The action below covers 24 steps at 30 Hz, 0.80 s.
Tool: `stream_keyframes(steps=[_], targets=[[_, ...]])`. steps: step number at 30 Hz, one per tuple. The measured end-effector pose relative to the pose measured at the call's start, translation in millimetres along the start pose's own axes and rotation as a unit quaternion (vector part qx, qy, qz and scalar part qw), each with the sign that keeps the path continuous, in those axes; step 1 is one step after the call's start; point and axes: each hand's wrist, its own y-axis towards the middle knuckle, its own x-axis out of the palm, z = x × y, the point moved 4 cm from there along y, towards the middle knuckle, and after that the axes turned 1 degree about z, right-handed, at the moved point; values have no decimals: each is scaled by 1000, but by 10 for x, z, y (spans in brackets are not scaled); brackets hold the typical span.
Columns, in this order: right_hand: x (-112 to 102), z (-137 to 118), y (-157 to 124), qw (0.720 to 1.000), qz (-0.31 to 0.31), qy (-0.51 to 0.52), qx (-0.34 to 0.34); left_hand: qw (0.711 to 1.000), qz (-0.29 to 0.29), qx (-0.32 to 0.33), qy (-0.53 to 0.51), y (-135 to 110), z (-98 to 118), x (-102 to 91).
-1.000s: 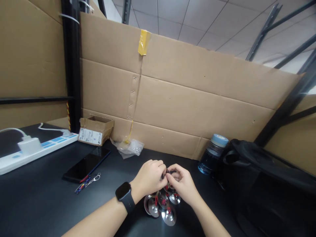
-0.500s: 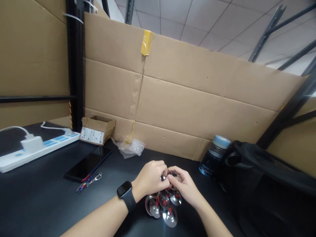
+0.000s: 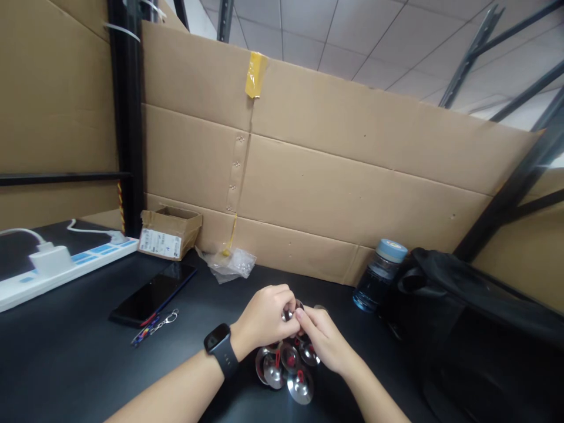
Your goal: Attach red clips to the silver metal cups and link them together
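A cluster of several small shiny metal discs with red cords [image 3: 286, 367] lies on the black table [image 3: 79, 364], low in the middle. Just above it my left hand [image 3: 263, 320], with a black smartwatch [image 3: 221, 346] on the wrist, and my right hand [image 3: 322, 336] meet, fingers pinched together on one small silver piece [image 3: 291, 312] of the cluster. Both hands are closed around it. Most of the held piece is hidden by my fingers.
A black phone [image 3: 152, 294] and a keychain [image 3: 154, 326] lie left of my hands. Behind stand a small cardboard box [image 3: 170, 232], a crumpled plastic bag [image 3: 229, 264] and a white power strip [image 3: 57, 264]. A blue-lidded bottle [image 3: 379, 273] and a black bag [image 3: 476, 329] sit right, before a cardboard wall.
My hands stay pinched together over the discs; the right hand has shifted slightly left and down. The view wobbled a little.
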Motion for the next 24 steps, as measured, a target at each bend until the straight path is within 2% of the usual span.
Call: stream_keyframes(steps=[6, 11, 24], targets=[[-78, 15, -15, 999, 29, 11, -9, 1000, 8, 15, -10, 6, 74, -32], [-80, -9, -5, 1000, 25, -17, -8, 1000, 15, 11, -13, 2, 60, -33], [-42, -35, 11, 995, 16, -93, -41, 1000, -11, 7, -7, 7, 35, -28]])
